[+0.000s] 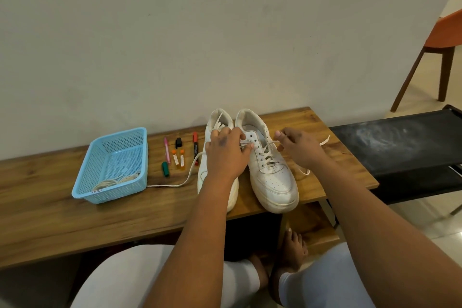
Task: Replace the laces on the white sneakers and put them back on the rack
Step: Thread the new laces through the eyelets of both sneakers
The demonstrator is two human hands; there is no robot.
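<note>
On the far left of the wooden bench [50,197] I've got the light blue basket [113,166], coiled cream laces [116,181] piled in its near end. There's a small tag with red scribble on the front wall, can't read it from here. Just right of it sits a scatter of markers [180,155]: pink, green, two small orange ones with white labels, a black cap, and a red-capped one. Label print is too tiny to make out.

Then the two white sneakers, toes toward me, side by side and nearly touching. No brand mark I can see on either. My left hand [226,150] covers the left sneaker [231,192] and pinches lace at the top eyelets of the right sneaker [271,177]. A white lace [185,177] trails left across the bench to the basket's corner.

My right hand [296,146] pinches the other lace end, I think between thumb and forefinger, pulled out to the right.

The right sneaker's toe hangs right at the bench's front edge. Past the bench's right end is a black rack shelf [400,142], dusty on top, and an orange chair [442,37] behind it.
</note>
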